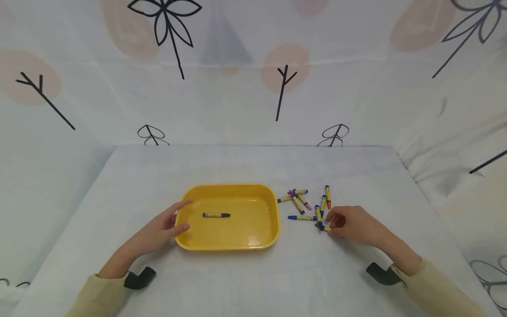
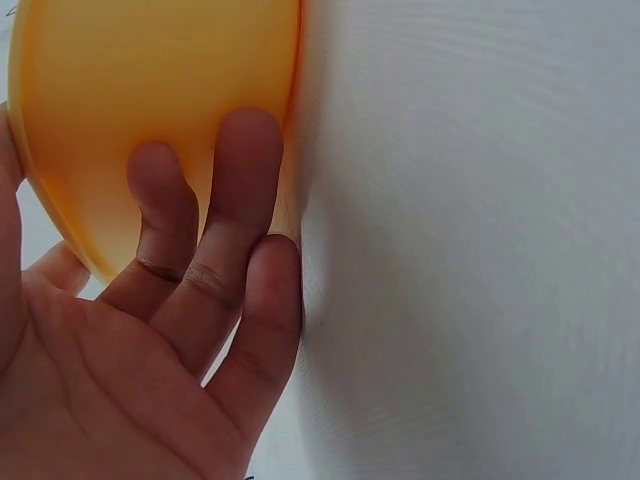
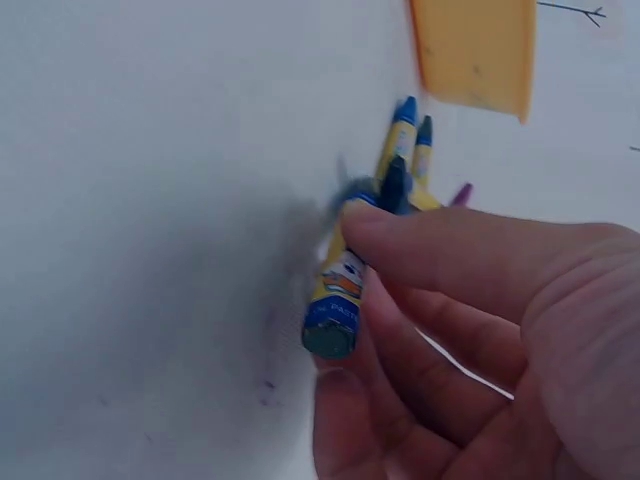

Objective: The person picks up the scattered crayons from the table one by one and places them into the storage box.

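Note:
My left hand [image 1: 161, 226] grips the left end of a yellow tray [image 1: 227, 247]. Its thumb and a finger lie over the rim, while other fingers press the outer wall in the left wrist view. One dark-tipped oil pastel [image 1: 215, 215] lies inside the tray. To the right of the tray, my right hand [image 1: 356, 224] pinches an oil pastel [image 3: 340, 270] between thumb and fingers. This pastel has a yellow wrapper, blue bands and a dark green end. Its far end overlaps other pastels in the right wrist view.
Several more oil pastels lie loosely between tray and right hand, including a blue one [image 1: 302, 218], an orange-tipped one [image 1: 328, 197] and a pink one [image 1: 304, 202]. Some cross over each other. A white cloth [image 1: 245, 281] covers the table, and a patterned curtain [image 1: 237, 101] stands behind.

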### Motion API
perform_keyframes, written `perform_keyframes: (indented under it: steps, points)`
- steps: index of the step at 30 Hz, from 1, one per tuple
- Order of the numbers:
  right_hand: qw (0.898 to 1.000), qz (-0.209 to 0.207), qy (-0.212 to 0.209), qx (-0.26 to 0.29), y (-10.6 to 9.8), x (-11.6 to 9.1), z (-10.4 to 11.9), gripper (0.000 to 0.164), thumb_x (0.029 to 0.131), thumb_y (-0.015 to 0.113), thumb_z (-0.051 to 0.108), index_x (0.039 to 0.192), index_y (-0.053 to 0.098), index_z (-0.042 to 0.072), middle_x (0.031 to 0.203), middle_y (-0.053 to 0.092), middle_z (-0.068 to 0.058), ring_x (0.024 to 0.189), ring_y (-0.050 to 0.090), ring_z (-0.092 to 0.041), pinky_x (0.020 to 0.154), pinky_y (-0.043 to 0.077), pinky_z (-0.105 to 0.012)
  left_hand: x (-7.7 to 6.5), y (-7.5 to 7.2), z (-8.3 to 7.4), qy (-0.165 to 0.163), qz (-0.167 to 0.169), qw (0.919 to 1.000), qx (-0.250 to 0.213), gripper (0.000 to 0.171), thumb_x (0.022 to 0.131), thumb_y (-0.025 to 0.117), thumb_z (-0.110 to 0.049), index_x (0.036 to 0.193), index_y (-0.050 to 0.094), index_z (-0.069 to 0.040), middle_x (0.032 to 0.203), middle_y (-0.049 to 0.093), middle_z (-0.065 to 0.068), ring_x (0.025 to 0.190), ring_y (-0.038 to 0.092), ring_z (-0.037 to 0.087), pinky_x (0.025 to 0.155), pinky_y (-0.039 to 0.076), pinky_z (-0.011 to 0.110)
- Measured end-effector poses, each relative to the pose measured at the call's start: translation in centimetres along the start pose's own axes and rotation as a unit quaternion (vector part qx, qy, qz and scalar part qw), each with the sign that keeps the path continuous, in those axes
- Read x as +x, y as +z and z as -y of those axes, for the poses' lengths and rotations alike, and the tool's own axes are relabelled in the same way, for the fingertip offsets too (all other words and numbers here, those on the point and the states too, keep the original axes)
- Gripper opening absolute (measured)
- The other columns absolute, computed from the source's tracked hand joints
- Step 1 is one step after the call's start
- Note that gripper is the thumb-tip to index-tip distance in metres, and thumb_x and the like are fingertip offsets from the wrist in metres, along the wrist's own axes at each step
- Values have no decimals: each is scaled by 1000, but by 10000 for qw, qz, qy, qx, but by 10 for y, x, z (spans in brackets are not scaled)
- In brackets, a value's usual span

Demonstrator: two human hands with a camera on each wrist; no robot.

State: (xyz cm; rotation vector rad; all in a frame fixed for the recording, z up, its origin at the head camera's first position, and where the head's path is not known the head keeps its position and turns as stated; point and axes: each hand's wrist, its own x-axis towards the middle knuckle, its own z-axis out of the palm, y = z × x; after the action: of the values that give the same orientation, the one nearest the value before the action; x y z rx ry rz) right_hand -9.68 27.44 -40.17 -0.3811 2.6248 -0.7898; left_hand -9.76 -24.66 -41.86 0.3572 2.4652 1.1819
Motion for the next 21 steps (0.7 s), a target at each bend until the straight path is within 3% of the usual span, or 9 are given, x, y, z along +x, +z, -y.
perform_keyframes:
  steps: [8, 14, 21]
  points:
    - [9986, 459, -153, -200, -33, -13, -3, 17, 86, 76, 11, 103, 74, 8, 89, 64, 6, 80, 54, -14, 66, 48, -28, 0, -1, -3, -116, 18, 9999, 48, 67, 99, 63, -37, 156, 29, -26, 143, 49, 19, 97, 59, 21, 86, 49, 39]
    - [9975, 165, -673, -126, -46, -18, 6, 22, 90, 72, 8, 112, 73, 6, 95, 65, 6, 79, 56, -10, 66, 49, -27, 0, -1, -4, -63, 12, 10000, 43, 67, 99, 63, -36, 156, 30, -26, 145, 47, 20, 99, 59, 22, 87, 49, 40]
    - [9945, -237, -996, 209, -41, 2, 38, 20, 93, 69, 8, 113, 71, 8, 98, 65, 3, 87, 58, -15, 75, 52, -31, 0, -1, -4, -6, 13, 10000, 1, 67, 98, 63, -36, 155, 30, -24, 142, 48, 19, 96, 57, 23, 81, 48, 37]
